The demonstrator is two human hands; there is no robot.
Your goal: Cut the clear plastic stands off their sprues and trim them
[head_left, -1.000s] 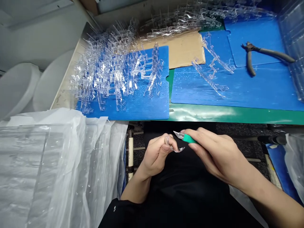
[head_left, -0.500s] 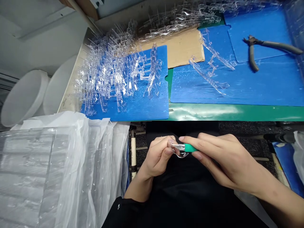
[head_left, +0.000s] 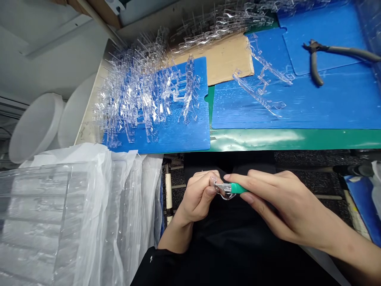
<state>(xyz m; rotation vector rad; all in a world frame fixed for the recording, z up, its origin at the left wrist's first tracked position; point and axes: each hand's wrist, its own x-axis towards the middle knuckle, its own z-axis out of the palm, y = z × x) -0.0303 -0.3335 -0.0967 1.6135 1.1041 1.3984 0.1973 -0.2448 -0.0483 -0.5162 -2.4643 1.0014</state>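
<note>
In front of my lap, my left hand (head_left: 196, 198) pinches a small clear plastic part (head_left: 228, 196), mostly hidden by the fingers. My right hand (head_left: 279, 202) grips a green-handled utility knife (head_left: 237, 188) between thumb and fingers. Its metal blade points left and meets the clear part close to my left thumb and index finger. Whether the edge is cutting or only resting there I cannot tell.
Ahead on the bench, many clear plastic mouldings (head_left: 145, 91) are heaped on a blue sheet (head_left: 187, 137). Two similar pieces (head_left: 258, 95) lie farther right, near a pair of nippers (head_left: 315, 55). Stacked clear trays with white liners (head_left: 59, 214) stand at left; cardboard (head_left: 229, 59) lies behind.
The knife blade has tilted slightly against the clear part, while both hands keep their hold and almost the same place. The head view has shifted a little.
</note>
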